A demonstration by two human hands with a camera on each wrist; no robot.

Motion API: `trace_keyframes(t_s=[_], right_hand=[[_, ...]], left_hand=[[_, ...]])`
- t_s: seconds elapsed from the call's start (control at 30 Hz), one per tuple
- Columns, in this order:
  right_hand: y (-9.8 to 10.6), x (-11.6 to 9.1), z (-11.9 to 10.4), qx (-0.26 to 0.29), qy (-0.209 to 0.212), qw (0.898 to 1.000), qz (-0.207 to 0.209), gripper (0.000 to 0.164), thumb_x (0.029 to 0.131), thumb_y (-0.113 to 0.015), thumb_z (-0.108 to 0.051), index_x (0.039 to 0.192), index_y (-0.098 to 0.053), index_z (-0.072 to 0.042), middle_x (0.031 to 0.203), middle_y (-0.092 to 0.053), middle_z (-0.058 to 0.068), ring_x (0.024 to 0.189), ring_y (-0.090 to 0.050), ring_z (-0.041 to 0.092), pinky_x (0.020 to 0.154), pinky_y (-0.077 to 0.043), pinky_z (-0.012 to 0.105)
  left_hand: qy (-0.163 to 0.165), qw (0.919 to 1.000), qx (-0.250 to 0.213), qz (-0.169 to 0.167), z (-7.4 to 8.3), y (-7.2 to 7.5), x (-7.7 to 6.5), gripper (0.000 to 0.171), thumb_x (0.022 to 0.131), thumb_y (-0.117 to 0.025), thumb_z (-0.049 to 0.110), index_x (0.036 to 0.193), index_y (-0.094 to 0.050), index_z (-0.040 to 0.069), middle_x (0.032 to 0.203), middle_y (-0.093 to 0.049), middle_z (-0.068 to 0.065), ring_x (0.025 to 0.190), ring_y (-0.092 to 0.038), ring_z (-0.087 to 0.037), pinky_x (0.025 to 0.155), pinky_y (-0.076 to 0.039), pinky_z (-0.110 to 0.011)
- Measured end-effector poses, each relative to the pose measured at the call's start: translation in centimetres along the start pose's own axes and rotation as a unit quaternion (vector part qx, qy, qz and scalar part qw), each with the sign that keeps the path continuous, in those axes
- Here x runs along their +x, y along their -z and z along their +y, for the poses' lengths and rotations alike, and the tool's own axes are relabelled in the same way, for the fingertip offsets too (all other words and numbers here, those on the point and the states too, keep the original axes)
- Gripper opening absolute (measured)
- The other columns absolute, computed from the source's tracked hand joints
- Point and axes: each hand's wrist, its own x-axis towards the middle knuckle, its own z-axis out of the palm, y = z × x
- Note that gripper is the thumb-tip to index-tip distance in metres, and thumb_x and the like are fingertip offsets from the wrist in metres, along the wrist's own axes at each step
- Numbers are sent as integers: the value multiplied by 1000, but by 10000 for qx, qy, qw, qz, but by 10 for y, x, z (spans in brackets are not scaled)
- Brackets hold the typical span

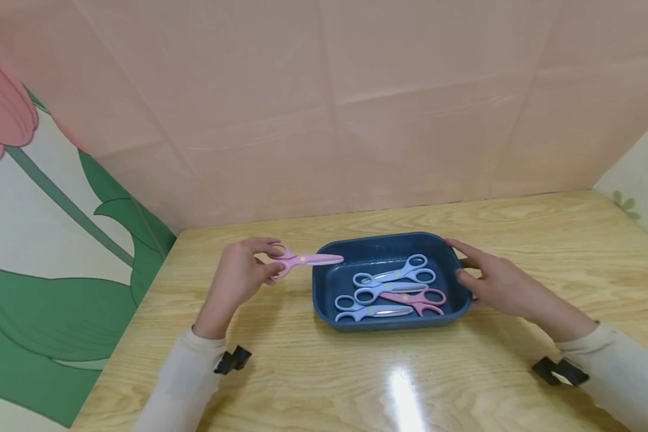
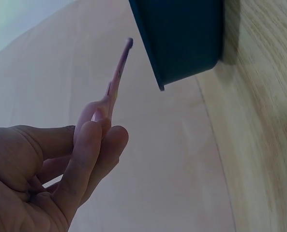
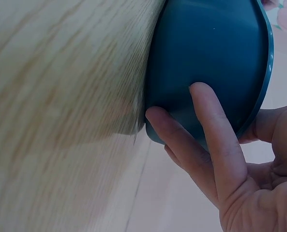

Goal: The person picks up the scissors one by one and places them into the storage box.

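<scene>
My left hand pinches a pair of pink scissors by the handle loops. Its blades are together and point right, with the tip overlapping the left rim of a dark blue bin. Inside the bin lie three pairs of light blue scissors and one pair of pink scissors, partly overlapping. At the bin's right end, my right hand holds the wall. In the right wrist view two fingers lie along the outer wall, while another digit passes behind the rim.
The bin stands on a wood-grain table against a pink sheet. To the left hangs a panel with a large printed flower. A pale wall borders the table's right side.
</scene>
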Motion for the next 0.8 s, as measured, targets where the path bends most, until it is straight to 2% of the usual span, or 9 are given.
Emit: trace_keyframes(t_s=[0.33,0.8], right_hand=[[0,-1,-1,22,85,9999,58,68,102,-49,-14,160,-14,-8,141,-39,46,104,-68,43,66,-62,34],[-2,-4,-2,70,117,9999,90,68,102,-49,-14,160,-13,-8,142,-39,45,105,-68,44,64,-62,31]], left_hand=[[-172,9998,109,-26,2,-8,2,18,81,-80,2,100,-78,1,130,-68,-10,67,-73,-13,53,-57,-21],[-377,9992,102,-101,19,-16,7,18,80,-80,2,98,-78,2,130,-68,-9,68,-74,-15,52,-56,-20]])
